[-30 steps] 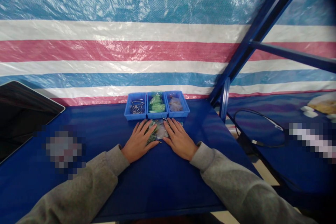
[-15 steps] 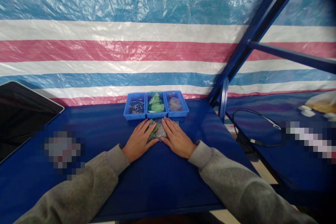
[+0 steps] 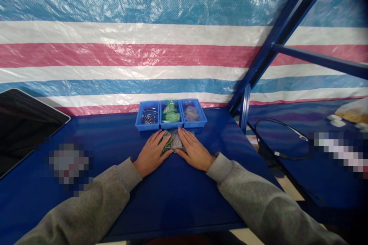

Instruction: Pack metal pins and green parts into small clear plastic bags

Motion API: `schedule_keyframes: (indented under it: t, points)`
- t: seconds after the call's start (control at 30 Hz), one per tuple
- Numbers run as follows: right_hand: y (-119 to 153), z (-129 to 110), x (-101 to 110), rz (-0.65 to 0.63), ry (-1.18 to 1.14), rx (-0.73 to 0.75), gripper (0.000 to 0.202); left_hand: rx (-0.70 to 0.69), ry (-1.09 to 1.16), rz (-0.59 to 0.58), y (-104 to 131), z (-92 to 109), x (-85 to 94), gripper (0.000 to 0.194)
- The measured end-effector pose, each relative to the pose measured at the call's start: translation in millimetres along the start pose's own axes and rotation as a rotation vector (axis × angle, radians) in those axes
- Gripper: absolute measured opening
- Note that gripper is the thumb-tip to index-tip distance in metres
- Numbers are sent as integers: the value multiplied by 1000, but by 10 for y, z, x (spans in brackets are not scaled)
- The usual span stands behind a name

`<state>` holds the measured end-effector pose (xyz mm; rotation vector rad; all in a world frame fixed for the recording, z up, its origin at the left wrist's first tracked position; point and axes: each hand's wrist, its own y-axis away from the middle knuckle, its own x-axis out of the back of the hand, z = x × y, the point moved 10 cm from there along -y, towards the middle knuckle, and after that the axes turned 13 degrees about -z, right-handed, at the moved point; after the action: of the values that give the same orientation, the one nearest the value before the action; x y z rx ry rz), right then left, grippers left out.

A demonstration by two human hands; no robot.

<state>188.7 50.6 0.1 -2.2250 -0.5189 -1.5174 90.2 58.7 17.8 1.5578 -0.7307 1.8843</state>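
Observation:
A clear plastic bag (image 3: 176, 140) with green and greyish contents lies flat on the blue table (image 3: 172, 206). On its left side rests my left hand (image 3: 152, 153), fingers extended and slightly apart. My right hand (image 3: 195, 149) lies over the bag's right side with its fingers stretched out. Both thumbs point inward at the bag's near edge, close together. Just beyond the fingertips stand three joined blue bins: the left bin (image 3: 138, 121) holds metal pins, the middle bin (image 3: 171, 125) green packets, and the right bin (image 3: 202, 118) small clear bags.
A dark screen-like panel (image 3: 25, 130) stands at the left, near a pixelated item (image 3: 69, 162). At the right are a blue metal frame (image 3: 258, 65), a black cable (image 3: 283, 157) and another blue surface (image 3: 327, 183). Striped sheeting (image 3: 129, 55) hangs behind.
My right hand has shifted very slightly up and left on the bag. My left hand stays nearly where it was.

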Motion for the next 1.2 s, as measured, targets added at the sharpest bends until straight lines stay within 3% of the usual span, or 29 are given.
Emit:
schedule_keyframes:
  t: [0.47,0.73,0.9,1.2]
  points:
    - [-9,-27,-39,-61,29,54,76,13,18,-13,-42,-67,-30,51]
    - [82,44,154,2,-16,54,76,-11,34,-6,-28,-56,-1,52]
    - [138,158,159,0,-5,10,76,-13,46,-17,-31,-67,-13,54]
    - [45,108,63,-9,32,17,58,-37,47,3,-63,-89,-10,48]
